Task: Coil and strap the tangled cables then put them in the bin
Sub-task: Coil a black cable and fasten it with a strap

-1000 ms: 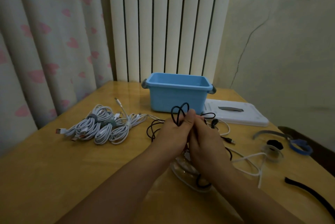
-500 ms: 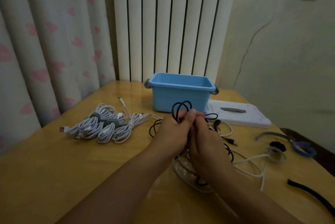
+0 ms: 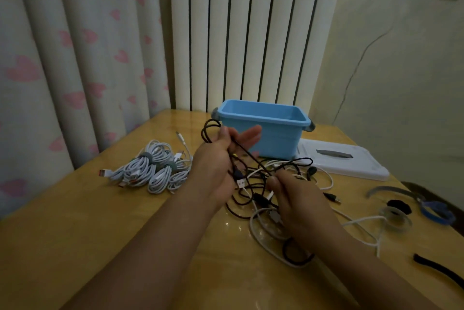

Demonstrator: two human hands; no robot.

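Since half a second ago the two hands have drawn apart, pulling a stretch of black cable (image 3: 247,156) taut between them. Largest thing is the wooden table (image 3: 75,234); it meets the heart-print curtain (image 3: 62,58) on its left side and the white radiator (image 3: 238,33) at its far edge, and the widest bare wood lies near and left of the blue bin (image 3: 273,139). That bin stands open-topped at the far edge, its white lid (image 3: 351,161) flat just right of it. Left of the bin lie the strapped white coils (image 3: 153,171). Before the bin, the left hand (image 3: 218,161) pinches black loops under its thumb, the fingers straight and reaching to the bin's front wall. Nearer, the right hand (image 3: 298,201) curls round the black cable above the tangle of black and white cables (image 3: 263,212). Right of the bin, near the table's right edge, lie loose straps (image 3: 437,212) and a black strap (image 3: 442,268).
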